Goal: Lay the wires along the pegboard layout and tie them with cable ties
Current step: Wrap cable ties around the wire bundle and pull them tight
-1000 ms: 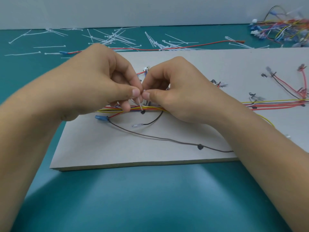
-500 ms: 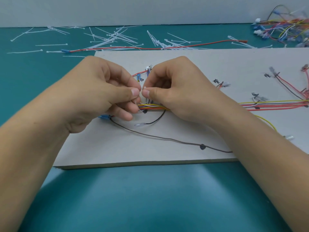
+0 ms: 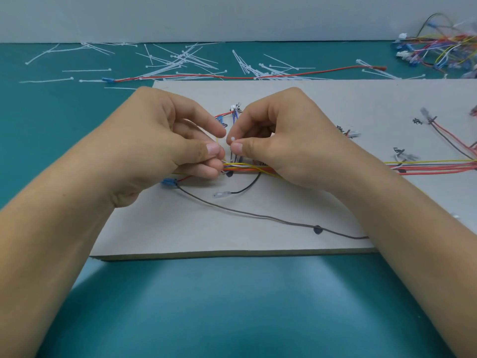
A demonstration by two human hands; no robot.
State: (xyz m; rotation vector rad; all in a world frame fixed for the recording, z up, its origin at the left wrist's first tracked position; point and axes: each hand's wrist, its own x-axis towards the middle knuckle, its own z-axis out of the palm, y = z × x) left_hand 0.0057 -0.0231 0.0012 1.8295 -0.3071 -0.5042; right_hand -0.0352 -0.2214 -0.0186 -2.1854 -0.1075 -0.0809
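Right grip [image 3: 280, 142] on cable tie [image 3: 233, 138]

A: What's different from a second ago?

B: The thumbs have parted. They were pressed tip to tip; now a narrow gap shows between the left hand [image 3: 165, 140] and the right hand [image 3: 278, 146].

A: And the cable tie [image 3: 233, 139]?

B: Before, its tail pointed down toward the wire bundle [image 3: 245, 167], pinched between both thumbs. Now only its white head shows, poking up above the right thumb and pinched by that hand alone.

A: Anything with the left fingers?

B: The index finger [image 3: 219, 129] has lifted and stretched toward the right hand. The thumb has dropped onto the lower fingers, just above the bundle; whatever it pinches is hidden.
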